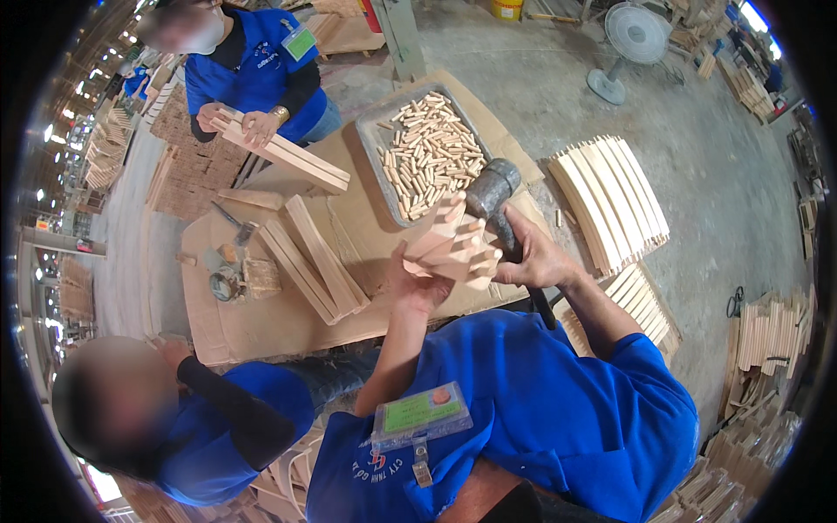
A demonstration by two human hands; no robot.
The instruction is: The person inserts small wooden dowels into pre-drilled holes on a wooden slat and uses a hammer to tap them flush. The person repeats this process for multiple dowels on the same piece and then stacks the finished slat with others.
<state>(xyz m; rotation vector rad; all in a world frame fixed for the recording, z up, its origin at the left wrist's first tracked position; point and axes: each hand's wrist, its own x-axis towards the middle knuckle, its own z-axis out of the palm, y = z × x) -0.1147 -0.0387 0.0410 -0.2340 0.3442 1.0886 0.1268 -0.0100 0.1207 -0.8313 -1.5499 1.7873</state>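
Observation:
My left hand is closed round a bundle of pale wooden pieces held over the table's near edge. Several dowel pegs stick up out of their end faces. My right hand grips a black mallet, its dark head raised just beyond the bundle and its handle slanting down below the hand. The thumb side of that hand is close to the wooden pieces; whether it touches them I cannot tell. Just past the mallet, a grey tray of loose dowel pegs rests on the cardboard-covered table.
Wooden slats lie left of centre, near a hammer and a small round container. A co-worker across the table holds slats; another person is at left. Curved slats are stacked at right, a fan beyond.

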